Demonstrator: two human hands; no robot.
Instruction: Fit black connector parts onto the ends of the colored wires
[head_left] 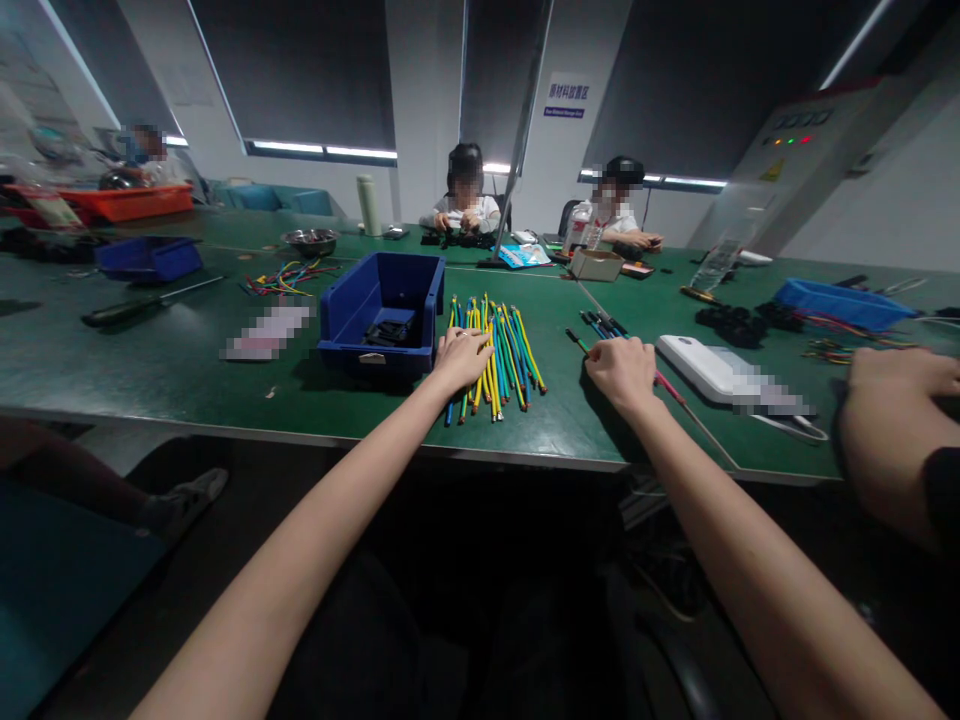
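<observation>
Yellow, green and blue cut wires (510, 355) with bare metal ends lie in a loose row on the green table. My left hand (463, 358) rests on the left side of this row, its fingers stretched out over the wires. To the right, my right hand (624, 372) is curled palm down over several wires with black ends (602, 324). A green wire with a black tip (577, 341) sticks out at its left, and a red wire (670, 388) shows at its right. The palm hides their middles.
A blue bin (356, 305) with black parts stands left of my left hand. A white power bank (694, 368) lies at right, near a neighbour's arm (892, 420). Further off are a screwdriver (127, 312), metal bowl (311, 240), small carton (596, 264), blue tray (844, 303) and people seated opposite.
</observation>
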